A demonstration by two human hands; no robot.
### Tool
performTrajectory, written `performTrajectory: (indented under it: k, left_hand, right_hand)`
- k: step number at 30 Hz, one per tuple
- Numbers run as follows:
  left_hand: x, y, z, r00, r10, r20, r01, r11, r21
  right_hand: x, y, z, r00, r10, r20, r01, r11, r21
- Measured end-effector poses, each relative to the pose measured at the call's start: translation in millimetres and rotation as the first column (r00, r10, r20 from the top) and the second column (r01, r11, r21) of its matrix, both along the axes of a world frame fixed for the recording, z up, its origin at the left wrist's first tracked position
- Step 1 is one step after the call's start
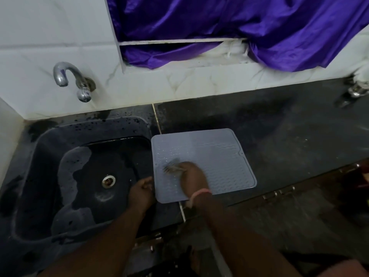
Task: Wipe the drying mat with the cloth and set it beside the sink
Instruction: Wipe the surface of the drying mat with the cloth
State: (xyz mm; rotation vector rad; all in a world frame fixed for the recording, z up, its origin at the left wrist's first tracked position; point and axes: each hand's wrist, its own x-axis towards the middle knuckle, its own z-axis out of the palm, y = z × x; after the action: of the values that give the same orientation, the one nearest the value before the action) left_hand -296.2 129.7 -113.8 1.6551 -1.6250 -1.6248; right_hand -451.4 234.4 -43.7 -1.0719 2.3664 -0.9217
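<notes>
A pale grey ribbed drying mat [217, 156] lies flat on the dark counter just right of the black sink [40, 148]. My right hand [194, 176] is on the mat's left half and holds a small grey cloth [173, 166] pressed to the surface; the cloth is blurred. My left hand [140, 192] sits at the mat's left edge, over the sink's right rim, fingers curled at that edge. Whether it pinches the mat itself is hard to tell.
A chrome tap [71, 80] juts from the white tiled wall above the sink, which has a drain [108, 180] and foam patches. Purple fabric [239, 27] hangs over a ledge behind. Dark counter [289, 126] stretches right; a metal object [353, 90] stands at far right.
</notes>
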Motion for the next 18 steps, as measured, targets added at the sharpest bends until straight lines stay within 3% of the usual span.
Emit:
performTrajectory:
  k: [3,5,8,10,12,13,15,16,18]
  left_hand:
    - [-13.9,-1.7,7.2,0.996,-0.086,0.001,0.086,0.996,-0.014]
    - [-24.1,-3.8,3.2,0.973,-0.21,0.092,0.22,0.969,-0.116]
    - [-30.6,-1.9,5.9,0.893,-0.341,0.294,0.396,0.906,-0.152]
    - [-33.7,2.9,17.3,0.866,-0.345,0.361,0.431,0.882,-0.191]
    - [-35.0,4.4,30.5,0.807,-0.346,0.479,0.504,0.826,-0.253]
    - [-35.1,1.2,33.3,0.745,-0.36,0.562,0.564,0.79,-0.241]
    - [-36.5,-7.7,38.1,0.625,-0.417,0.659,0.637,0.762,-0.121]
    - [-38.9,-11.5,40.8,0.602,-0.453,0.657,0.648,0.758,-0.071]
    - [-49.2,-16.4,44.3,0.596,-0.504,0.625,0.663,0.748,-0.03]
  right_hand:
    - [-95.4,38.7,1.3,0.92,-0.364,-0.148,0.374,0.926,0.049]
    - [-124.7,50.0,-9.2,0.872,-0.444,-0.208,0.475,0.87,0.131]
    - [-69.7,30.8,-19.4,0.902,-0.319,-0.29,0.39,0.89,0.234]
    - [-10.7,3.9,-24.1,0.961,-0.042,-0.274,0.117,0.957,0.265]
    - [23.1,-20.5,-24.3,0.955,0.257,-0.149,-0.218,0.947,0.236]
    - [19.5,-29.5,-24.9,0.945,0.318,-0.078,-0.299,0.935,0.193]
    - [-16.8,-34.2,-19.1,0.975,0.217,0.045,-0.219,0.974,0.057]
    - [-44.9,-29.2,-17.1,0.993,0.114,0.036,-0.114,0.993,-0.006]
    - [-110.8,-8.1,-6.8,0.988,-0.142,-0.065,0.144,0.989,0.029]
